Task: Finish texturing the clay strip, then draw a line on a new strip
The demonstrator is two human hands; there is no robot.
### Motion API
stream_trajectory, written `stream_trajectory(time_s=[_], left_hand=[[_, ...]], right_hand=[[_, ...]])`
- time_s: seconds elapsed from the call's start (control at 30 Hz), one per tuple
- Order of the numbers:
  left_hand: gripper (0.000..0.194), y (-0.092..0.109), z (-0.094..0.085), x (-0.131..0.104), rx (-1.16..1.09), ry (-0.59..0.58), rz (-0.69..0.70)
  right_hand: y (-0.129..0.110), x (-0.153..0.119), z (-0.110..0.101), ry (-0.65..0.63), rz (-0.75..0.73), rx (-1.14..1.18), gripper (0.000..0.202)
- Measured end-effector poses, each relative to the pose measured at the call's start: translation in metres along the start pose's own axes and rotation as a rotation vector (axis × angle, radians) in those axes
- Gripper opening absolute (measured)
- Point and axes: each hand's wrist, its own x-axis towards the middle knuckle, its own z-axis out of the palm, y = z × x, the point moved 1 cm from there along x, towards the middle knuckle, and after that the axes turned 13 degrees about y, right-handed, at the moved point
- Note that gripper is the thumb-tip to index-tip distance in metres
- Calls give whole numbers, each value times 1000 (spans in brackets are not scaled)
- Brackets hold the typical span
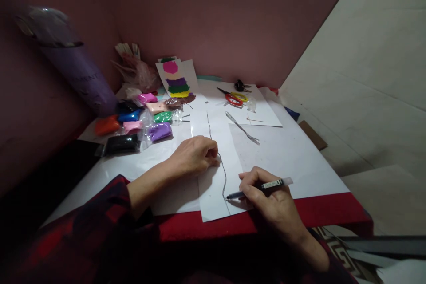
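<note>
Head view showed your right hand [273,202] closed around a felt-tip pen [273,183], aimed leftward at the inked line [225,177]. The paper strip [211,195] ran lengthwise away from you, between both hands; your left hand [196,154] curled over it, closure and contents unclear.

pink walls [213,22] meet in a corner | pale tile floor [372,66] | red cloth [333,213] on desk [282,159] | dim light

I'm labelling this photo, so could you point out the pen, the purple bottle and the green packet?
Pen [273,183]: head view, on the labelled barrel.
Purple bottle [80,71]: head view, on the body.
Green packet [163,117]: head view, on its middle.
</note>
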Motion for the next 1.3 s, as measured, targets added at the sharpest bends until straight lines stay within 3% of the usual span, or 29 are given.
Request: stream_trajectory(time_s=[0.13, 0.33, 0.57, 0.83, 1.3], left_hand=[[11, 0, 0, 0, -5, -3, 5], [11, -1, 0, 0, 0, 5, 15], [12, 0, -1, -1, 4, 3, 0], [12, 0, -1, 0, 9, -1, -2], [12, -1, 0, 0, 4, -5, -9]], right_hand=[[-1, 0, 1, -13, 30, 10, 21], [-2, 2, 1, -26, -52, 4, 21], [-3, 0, 2, -6, 51, 2, 22], [-1, 2, 0, -54, -73, -8, 21], [0, 2, -1, -78, -101, -8, 21]])
